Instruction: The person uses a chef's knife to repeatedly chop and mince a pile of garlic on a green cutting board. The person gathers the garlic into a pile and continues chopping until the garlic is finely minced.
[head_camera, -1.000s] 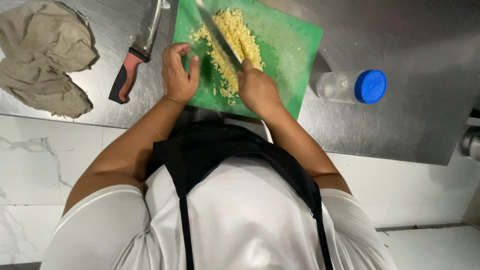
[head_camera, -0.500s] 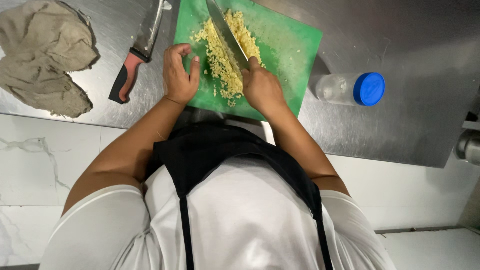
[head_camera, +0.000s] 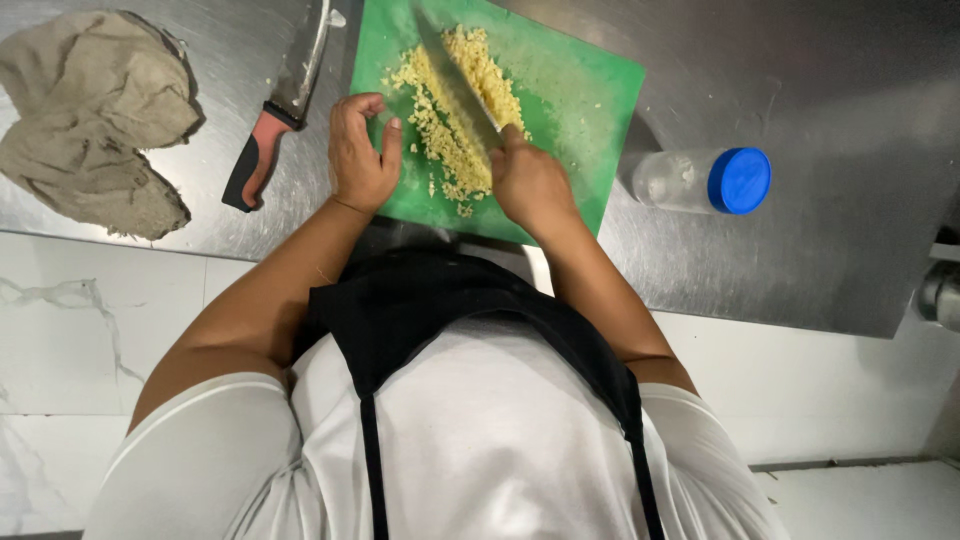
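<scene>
Seen from above, a person's two bare forearms reach forward from the shoulders and angle inward, so the hands sit close together near the green cutting board (head_camera: 580, 90). The left hand (head_camera: 360, 155) rests at the board's left edge, wrist slightly bent, fingers curled loosely with the thumb spread apart. The right hand (head_camera: 528, 182) lies over the board's near edge, closed in a firm fist around a knife handle, its index finger stretched forward along the blade's spine.
</scene>
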